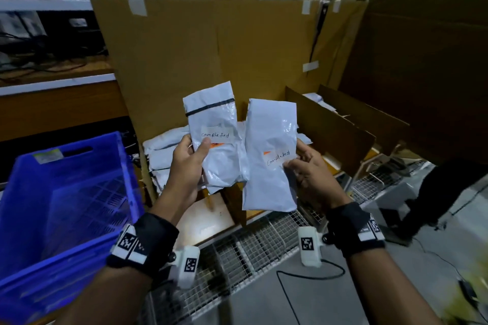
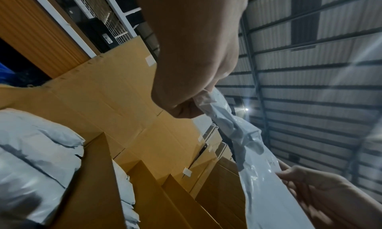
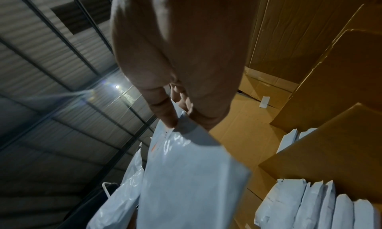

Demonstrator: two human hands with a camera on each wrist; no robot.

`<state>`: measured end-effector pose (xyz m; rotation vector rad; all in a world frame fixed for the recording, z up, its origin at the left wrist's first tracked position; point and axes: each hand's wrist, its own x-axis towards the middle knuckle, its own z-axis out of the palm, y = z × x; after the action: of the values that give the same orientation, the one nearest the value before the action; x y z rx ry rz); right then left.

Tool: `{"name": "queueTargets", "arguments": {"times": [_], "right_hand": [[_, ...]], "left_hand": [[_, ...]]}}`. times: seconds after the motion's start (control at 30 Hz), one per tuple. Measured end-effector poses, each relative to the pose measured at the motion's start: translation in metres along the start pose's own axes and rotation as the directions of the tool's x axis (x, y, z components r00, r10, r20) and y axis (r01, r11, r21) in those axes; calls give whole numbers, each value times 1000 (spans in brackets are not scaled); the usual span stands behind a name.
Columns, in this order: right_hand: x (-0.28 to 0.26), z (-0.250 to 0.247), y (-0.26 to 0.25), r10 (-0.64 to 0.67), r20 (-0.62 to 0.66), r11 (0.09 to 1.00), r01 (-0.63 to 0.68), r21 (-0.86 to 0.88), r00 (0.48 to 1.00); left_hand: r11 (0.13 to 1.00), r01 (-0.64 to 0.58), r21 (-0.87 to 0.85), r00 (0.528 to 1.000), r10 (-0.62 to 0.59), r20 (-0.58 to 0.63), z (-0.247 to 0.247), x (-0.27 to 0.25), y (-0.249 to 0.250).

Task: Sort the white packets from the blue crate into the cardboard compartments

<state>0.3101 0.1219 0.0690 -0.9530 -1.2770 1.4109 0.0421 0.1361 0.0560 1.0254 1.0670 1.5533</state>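
Observation:
In the head view I hold two white packets upright side by side over the cardboard compartments (image 1: 330, 134). My left hand (image 1: 191, 152) grips the left packet (image 1: 219, 163), which has a black band near its top and a label reading "Completed". The thumb and fingers of my right hand (image 1: 297, 159) pinch the right edge of the second packet (image 1: 269, 187), labelled the same. The blue crate (image 1: 66, 192) stands at my left. From the left wrist, my left hand (image 2: 186, 105) grips crumpled packet plastic (image 2: 233, 128). From the right wrist, my right hand (image 3: 175, 118) pinches its packet (image 3: 190, 175).
Several white packets (image 1: 163, 150) lie stacked in the left compartment, and more stand in a row (image 3: 320, 208). A tall cardboard back wall (image 1: 211, 47) rises behind. Wire mesh shelving (image 1: 250, 250) and a black cable (image 1: 303, 277) lie below my wrists.

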Motion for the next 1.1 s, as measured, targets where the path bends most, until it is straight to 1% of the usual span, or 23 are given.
{"name": "queueTargets", "arguments": {"times": [0.2, 0.33, 0.4, 0.5, 0.67, 0.8, 0.9, 1.0, 1.07, 1.1], "right_hand": [[11, -68, -16, 10, 0, 1000, -10, 20, 1000], [25, -131, -19, 13, -82, 999, -17, -49, 997], [31, -164, -18, 35, -96, 998, -40, -50, 995], [39, -205, -22, 61, -73, 997, -64, -48, 995], [60, -254, -26, 83, -48, 996, -84, -13, 995], [94, -284, -16, 75, -42, 996, -77, -46, 996], [132, -307, -4, 87, -49, 995, -89, -40, 995], [180, -327, 11, 99, -16, 994, -99, -46, 995], [218, -337, 20, 131, -54, 986, -136, -95, 990], [237, -340, 22, 147, -96, 975, -160, -155, 985]], "left_hand": [[1000, -18, 8, 999, 18, -46, 71, 12, -18], [996, -63, 66, 997, 66, -48, 129, 19, -39], [991, -82, 108, 995, 88, -44, 156, 25, -53], [989, -74, 128, 995, 82, -62, 193, 35, -73], [988, -38, 149, 994, 52, -91, 238, 59, -99], [979, -34, 200, 991, 59, -123, 259, 92, -117], [978, -22, 209, 988, 54, -145, 271, 131, -135], [981, -23, 193, 985, 55, -161, 280, 178, -154], [977, -22, 212, 979, 64, -194, 284, 211, -166], [975, -7, 224, 975, 57, -217, 283, 227, -171]]}}
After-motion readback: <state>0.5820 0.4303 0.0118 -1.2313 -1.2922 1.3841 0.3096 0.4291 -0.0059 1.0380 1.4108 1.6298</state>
